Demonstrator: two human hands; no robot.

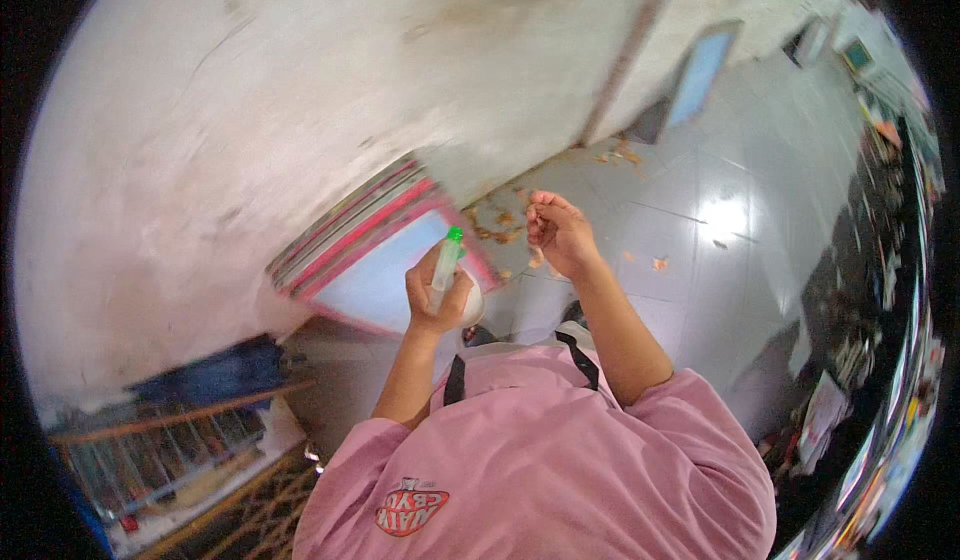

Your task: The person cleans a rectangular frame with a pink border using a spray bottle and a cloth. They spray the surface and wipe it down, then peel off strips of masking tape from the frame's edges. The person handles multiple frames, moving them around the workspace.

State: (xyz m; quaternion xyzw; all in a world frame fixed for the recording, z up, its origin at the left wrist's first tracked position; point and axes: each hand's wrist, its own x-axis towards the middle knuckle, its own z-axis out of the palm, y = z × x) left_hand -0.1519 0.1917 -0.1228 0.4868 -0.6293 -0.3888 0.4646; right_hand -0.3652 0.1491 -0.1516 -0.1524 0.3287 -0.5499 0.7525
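Note:
My left hand (437, 290) is wrapped around a slim translucent bottle (445, 267) with a bright green cap (454, 233) pointing up. A rounded white thing (475, 301) shows beside the same palm; its kind and whether I hold it are unclear. Just beyond this hand, a stack of framed panels (382, 271) with pink and grey edges leans on the wall. My right hand (559, 234) is raised above the floor with its fingers curled in. Blur hides whether anything small is between those fingertips.
A stained pale wall (300, 95) rises ahead. Brown scraps (499, 222) litter the grey tiled floor (660, 215). Another blue-faced panel (701, 72) leans farther along. At lower left stands a wooden-railed rack (180, 417) with dark blue cloth (217, 369); clutter (825, 417) lines the right side.

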